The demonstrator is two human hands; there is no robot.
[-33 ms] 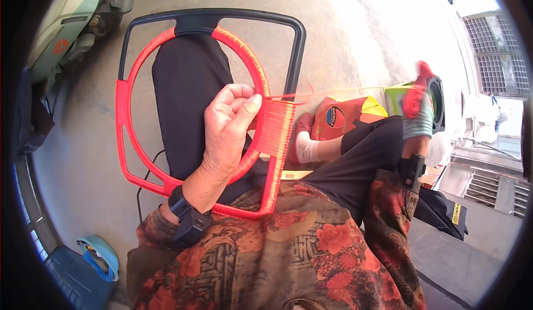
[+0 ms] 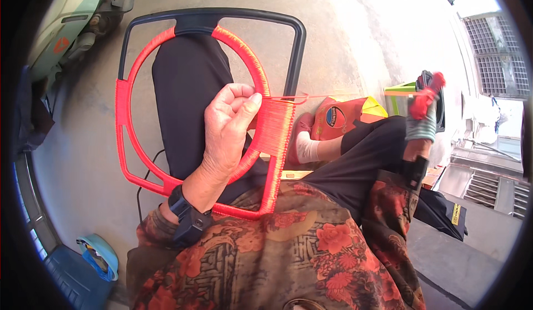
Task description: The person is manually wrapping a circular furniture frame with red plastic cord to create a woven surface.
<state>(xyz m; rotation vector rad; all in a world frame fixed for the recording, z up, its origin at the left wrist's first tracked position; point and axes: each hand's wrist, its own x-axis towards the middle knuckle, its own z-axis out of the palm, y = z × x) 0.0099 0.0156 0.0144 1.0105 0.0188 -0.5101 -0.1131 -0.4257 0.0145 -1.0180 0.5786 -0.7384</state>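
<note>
A black metal frame [image 2: 300, 49] with a ring inside it lies across my lap, much of it wrapped in red cord. At the ring's right side my left hand [image 2: 226, 118] is closed on the frame, thumb pressed beside the broad wrapped band [image 2: 275, 126]. From that spot a red strand [image 2: 333, 95] stretches to the right, with a small loose loop near the frame's outer edge. Far to the right, my right hand [image 2: 420, 115], in a grey-green and red glove, is closed on the strand. Its fingertips are partly blurred.
A red bag [image 2: 337, 121] with a yellow part stands by my foot. Behind my right hand is a green container [image 2: 393, 90]. A pale scooter [image 2: 69, 29] is at the far left, a light blue basin-like item [image 2: 111, 249] at the lower left. A black bag [image 2: 444, 213] lies right.
My right hand has moved slightly right and down, and the strand has shifted with it. The loose end by the frame now curls into a loop. My left hand and the frame stay put.
</note>
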